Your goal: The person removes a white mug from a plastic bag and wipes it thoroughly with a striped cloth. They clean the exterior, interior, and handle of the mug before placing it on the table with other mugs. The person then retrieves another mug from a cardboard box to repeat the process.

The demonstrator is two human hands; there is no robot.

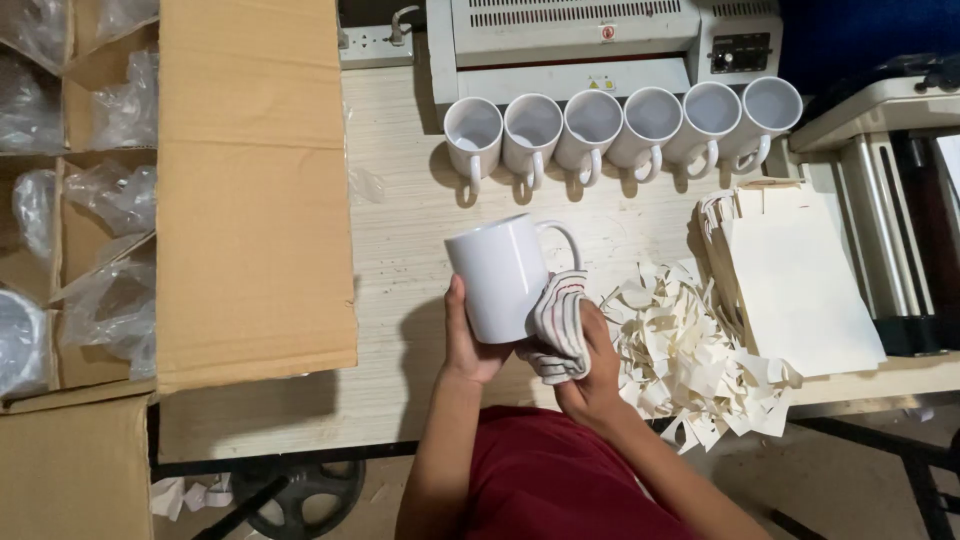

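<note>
Table (pixel 400 250): left hand (pixel 466 345) grips mug (pixel 500 275); right hand (pixel 592 375) cloth-hidden (pixel 560 325).

The left hand (pixel 468 345) shows only thumb and heel; its fingers are behind the mug (pixel 500 275). The cloth (pixel 558 325) covers the right hand's (pixel 592 375) fingers and the mug's lower right side. The box (pixel 250 190) runs off the left edge, its bagged contents too blurred to tell. The machine (pixel 600 40) is cut off at the top.
</note>
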